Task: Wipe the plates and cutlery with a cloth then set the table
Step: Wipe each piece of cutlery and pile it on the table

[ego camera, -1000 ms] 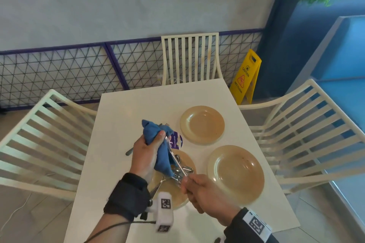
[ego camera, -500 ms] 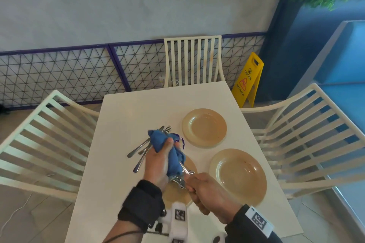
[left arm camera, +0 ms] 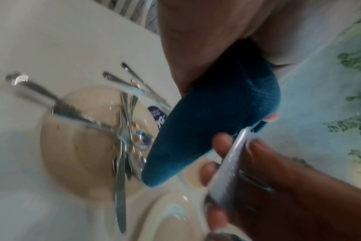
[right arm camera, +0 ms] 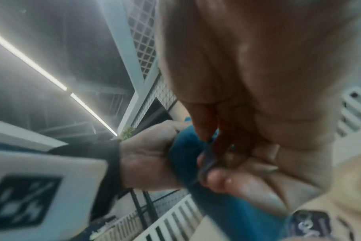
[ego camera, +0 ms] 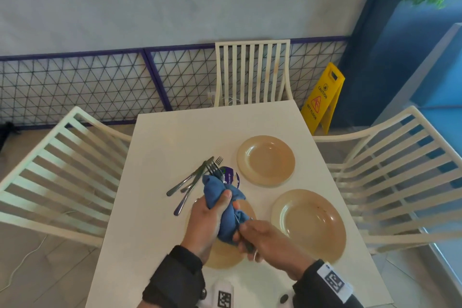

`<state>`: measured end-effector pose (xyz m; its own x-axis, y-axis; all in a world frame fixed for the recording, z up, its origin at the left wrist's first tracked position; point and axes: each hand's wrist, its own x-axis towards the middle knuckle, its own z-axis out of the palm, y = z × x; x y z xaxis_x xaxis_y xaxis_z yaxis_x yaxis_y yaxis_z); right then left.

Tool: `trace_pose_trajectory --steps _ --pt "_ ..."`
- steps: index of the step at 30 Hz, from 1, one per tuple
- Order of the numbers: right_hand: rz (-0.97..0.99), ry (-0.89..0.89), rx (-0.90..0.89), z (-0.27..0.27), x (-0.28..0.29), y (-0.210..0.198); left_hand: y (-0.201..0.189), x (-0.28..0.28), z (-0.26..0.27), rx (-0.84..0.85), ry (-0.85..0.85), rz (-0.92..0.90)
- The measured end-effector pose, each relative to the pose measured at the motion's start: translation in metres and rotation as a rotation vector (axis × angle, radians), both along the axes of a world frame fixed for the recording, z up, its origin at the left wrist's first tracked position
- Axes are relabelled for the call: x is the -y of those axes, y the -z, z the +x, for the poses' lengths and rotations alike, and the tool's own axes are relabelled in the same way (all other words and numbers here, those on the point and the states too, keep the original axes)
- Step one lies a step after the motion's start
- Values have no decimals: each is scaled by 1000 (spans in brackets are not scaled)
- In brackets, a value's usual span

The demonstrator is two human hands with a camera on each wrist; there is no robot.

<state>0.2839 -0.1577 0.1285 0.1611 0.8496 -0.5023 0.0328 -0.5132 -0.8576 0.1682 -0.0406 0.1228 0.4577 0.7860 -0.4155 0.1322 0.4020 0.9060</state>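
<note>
My left hand (ego camera: 228, 200) grips a bunched blue cloth (ego camera: 220, 190) wrapped round a fork (ego camera: 217, 165), whose tines stick out past the cloth's far end. My right hand (ego camera: 250, 235) pinches the fork's handle (left arm camera: 231, 159) just below the cloth. Both hands hover over the near tan plate (ego camera: 225, 257), which holds several pieces of cutlery (left arm camera: 122, 138) in the left wrist view. Two more tan plates lie bare, one at the right (ego camera: 308, 222) and one farther back (ego camera: 266, 160). Loose cutlery (ego camera: 190, 180) lies on the white table (ego camera: 162, 145) left of the cloth.
A purple round sticker (ego camera: 231, 175) sits on the table behind the cloth. Cream slatted chairs stand at the left (ego camera: 57, 170), the far end (ego camera: 252, 72) and the right (ego camera: 400, 177). A yellow wet-floor sign (ego camera: 322, 97) stands on the floor beyond the far right corner.
My left hand has drawn the cloth down the fork toward my right hand, baring the tines. Both hands have shifted slightly nearer and to the right.
</note>
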Motion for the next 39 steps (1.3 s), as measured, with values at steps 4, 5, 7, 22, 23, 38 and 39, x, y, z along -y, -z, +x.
trace_pose_trajectory --steps 4,5,7,22,23,38,39 --pt "125 188 124 22 -22 4 0 -7 -11 -162 224 236" --pt "159 192 148 21 -34 6 0 -9 -13 -189 259 244" --pt "209 235 199 17 -60 10 3 -14 -19 -216 286 237" --pt "175 204 110 -31 -153 43 36 -75 -76 -246 316 160" --pt "167 253 108 -31 -161 44 42 -78 -81 -252 332 141" --pt "-1 527 -4 2 -263 121 103 -128 -133 -254 373 6" --pt "-26 560 -24 9 -268 130 109 -129 -143 -259 357 -16"
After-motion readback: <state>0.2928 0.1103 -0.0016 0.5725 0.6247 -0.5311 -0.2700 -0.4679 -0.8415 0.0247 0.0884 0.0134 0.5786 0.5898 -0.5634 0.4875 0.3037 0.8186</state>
